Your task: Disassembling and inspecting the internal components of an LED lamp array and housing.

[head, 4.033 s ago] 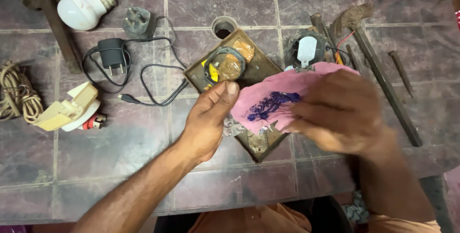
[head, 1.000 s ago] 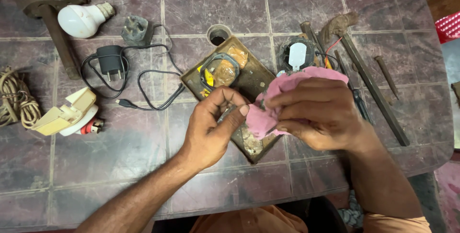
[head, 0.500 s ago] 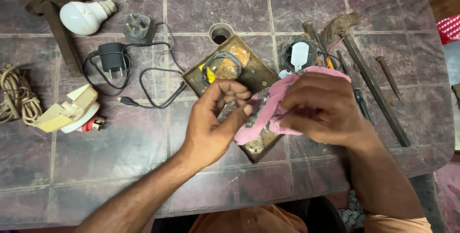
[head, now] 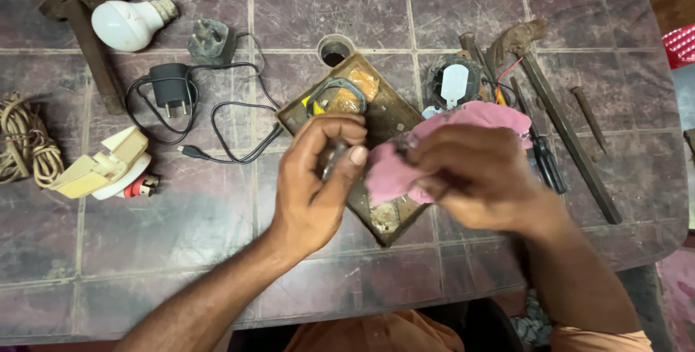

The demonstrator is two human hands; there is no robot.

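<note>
**Hands closed on a small metal part and a pink cloth above a square board**

The left hand point(head: 315, 178) was curled shut around a small dark metal part point(head: 331, 158), thumb and fingers pinched together so that only a sliver of the part showed between them. Just beside it, the right hand point(head: 478, 178) was bunched tight on a pink cloth point(head: 394, 174), the cloth pressed against the near end of the part and trailing back over the knuckles. Both hands met above a square brown board point(head: 384, 116) that lay cornerwise on the tiled table point(head: 181, 236); a round fitting with yellow marks point(head: 334, 97) sat on the board's far corner, touching the left fingertips' side of the frame.

To the left lay a black charger with its coiled cable point(head: 172, 85), a grey plug point(head: 210, 42), a white bulb point(head: 129, 24) and a cream-coloured plug top point(head: 101, 167), with a bundle of tan cord point(head: 22, 138) at the edge. To the right, a round black holder with a white centre point(head: 455, 82) sat near a rusty hammer point(head: 557, 113), a screwdriver point(head: 546, 164) and a nail-like spike point(head: 588, 116). A small round hole point(head: 334, 51) opened in the table just beyond the board.
</note>
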